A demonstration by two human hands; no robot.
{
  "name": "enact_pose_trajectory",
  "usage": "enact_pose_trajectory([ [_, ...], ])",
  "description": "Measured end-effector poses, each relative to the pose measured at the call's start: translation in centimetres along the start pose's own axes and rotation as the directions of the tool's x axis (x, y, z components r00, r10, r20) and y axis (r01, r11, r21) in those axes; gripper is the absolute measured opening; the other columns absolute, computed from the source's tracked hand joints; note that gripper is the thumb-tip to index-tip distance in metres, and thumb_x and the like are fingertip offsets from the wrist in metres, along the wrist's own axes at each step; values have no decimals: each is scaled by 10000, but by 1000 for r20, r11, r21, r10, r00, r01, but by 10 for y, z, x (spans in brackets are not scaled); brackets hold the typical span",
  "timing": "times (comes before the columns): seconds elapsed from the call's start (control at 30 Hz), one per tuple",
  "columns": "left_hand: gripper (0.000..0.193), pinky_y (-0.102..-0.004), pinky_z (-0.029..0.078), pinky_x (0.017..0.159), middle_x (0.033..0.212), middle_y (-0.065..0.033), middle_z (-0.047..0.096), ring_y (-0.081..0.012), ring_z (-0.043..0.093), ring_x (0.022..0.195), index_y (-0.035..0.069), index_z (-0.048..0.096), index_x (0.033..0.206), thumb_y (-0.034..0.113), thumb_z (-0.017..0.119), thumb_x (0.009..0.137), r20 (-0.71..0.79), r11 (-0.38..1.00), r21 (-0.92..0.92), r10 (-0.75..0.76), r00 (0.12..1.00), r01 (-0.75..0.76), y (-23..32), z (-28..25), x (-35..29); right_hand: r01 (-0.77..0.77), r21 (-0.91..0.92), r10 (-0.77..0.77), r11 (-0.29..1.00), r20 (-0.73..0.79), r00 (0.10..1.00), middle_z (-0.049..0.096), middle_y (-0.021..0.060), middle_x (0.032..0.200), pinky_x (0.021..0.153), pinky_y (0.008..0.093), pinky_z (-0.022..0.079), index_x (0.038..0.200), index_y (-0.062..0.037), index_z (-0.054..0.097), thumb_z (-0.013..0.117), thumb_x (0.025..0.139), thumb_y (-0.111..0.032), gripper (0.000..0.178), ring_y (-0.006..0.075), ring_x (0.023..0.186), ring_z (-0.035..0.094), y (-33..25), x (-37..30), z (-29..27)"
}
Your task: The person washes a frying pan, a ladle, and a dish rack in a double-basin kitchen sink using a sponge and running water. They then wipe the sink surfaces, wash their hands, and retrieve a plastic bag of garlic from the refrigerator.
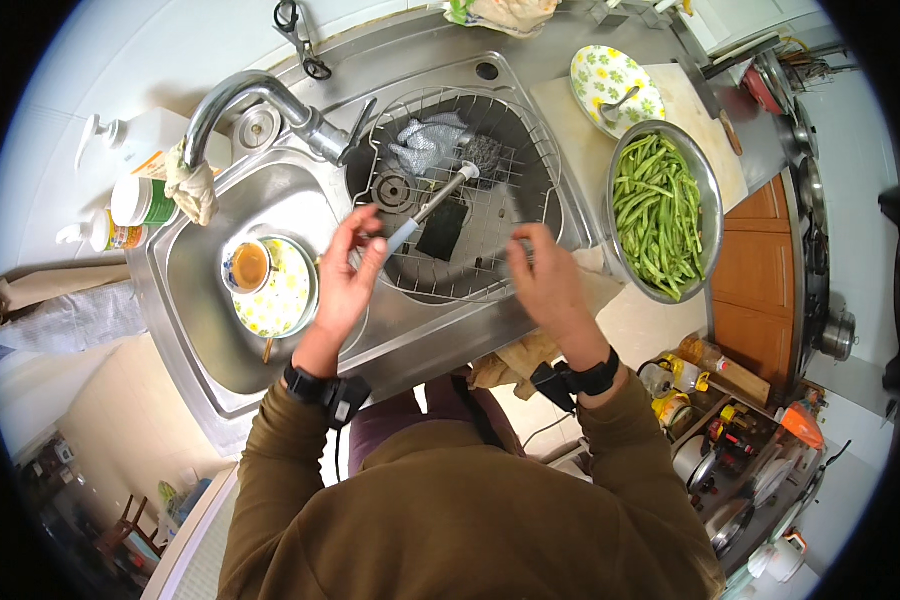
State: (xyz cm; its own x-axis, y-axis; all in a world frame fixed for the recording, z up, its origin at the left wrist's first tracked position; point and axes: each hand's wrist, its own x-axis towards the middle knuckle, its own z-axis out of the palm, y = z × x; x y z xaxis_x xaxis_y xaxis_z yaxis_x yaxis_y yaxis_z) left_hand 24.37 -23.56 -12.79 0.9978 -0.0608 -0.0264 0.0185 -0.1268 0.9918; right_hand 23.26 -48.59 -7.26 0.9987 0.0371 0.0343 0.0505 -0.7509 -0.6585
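Note:
My left hand (pixel 350 275) grips the lower end of a long grey-handled utensil (pixel 425 212) that slants up over a wire basket (pixel 535 130) set in the right sink basin. My right hand (pixel 545 285) hovers over the basket's front right rim, fingers pinched on a thin, motion-blurred grey item (pixel 510 208); what it is I cannot tell. Inside the basket lie a black sponge (pixel 442 230), a dark scouring pad (pixel 485 152) and a crumpled grey cloth (pixel 425 142).
The left basin (pixel 195 310) holds a floral plate (pixel 280 295) with a cup of brown liquid (pixel 248 266). A curved tap (pixel 245 95) stands behind. On the right sit a steel bowl of green beans (pixel 660 210), a second floral plate (pixel 615 85), a cutting board (pixel 692 120) and a stove (pixel 810 190).

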Motion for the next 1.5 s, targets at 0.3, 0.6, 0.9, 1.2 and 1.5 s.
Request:
enact_pose_trajectory([
  [0.3, 334, -336, 499, 791, 1011, -81, 604, -210, 601, 904, 48, 486, 1179, 252, 528, 918, 221, 359, -823, -512, 830, 440, -3, -27, -44, 369, 216, -406, 904, 161, 900, 620, 171, 912, 675, 382, 480, 1084, -51, 549, 655, 802, -328, 409, 305, 773, 603, -56, 44, 73],
  [0.6, 257, -380, 509, 665, 956, -72, 591, -224, 595, 806, 75, 496, 1115, 219, 537, 906, 3, 361, -858, -707, 707, 365, -35, -68, -85, 310, -651, 21, 693, 448, 894, 676, 91, 840, 758, 411, 415, 817, -100, 703, 633, 747, -207, 146, 297, 858, 619, 22, 153, 145],
  [0.9, 275, -340, 512, 709, 958, -105, 619, -224, 619, 820, 16, 506, 1115, 169, 558, 892, -9, 338, -876, -723, 690, 343, -49, -80, -102, 286, -591, 99, 754, 533, 840, 675, 121, 865, 795, 432, 429, 836, -73, 696, 708, 691, -214, 203, 301, 850, 644, 31, 167, 161],
  [1.2, 264, -331, 508, 710, 946, -101, 623, -220, 621, 811, 18, 519, 1098, 170, 562, 886, -16, 353, -859, -744, 668, 372, -51, -80, -103, 349, -553, -83, 757, 448, 890, 663, 156, 806, 716, 435, 497, 788, -36, 670, 616, 721, -138, 133, 329, 820, 642, 36, 164, 156],
  [1.5, 269, -346, 501, 714, 937, -93, 617, -228, 618, 797, 18, 519, 1098, 175, 568, 885, -14, 366, -850, -735, 678, 378, -55, -95, -104, 27, 9, -27, 1000, 598, 801, 671, 147, 829, 715, 338, 511, 897, -16, 660, 617, 713, -142, 227, 277, 776, 653, 31, 139, 96],
])
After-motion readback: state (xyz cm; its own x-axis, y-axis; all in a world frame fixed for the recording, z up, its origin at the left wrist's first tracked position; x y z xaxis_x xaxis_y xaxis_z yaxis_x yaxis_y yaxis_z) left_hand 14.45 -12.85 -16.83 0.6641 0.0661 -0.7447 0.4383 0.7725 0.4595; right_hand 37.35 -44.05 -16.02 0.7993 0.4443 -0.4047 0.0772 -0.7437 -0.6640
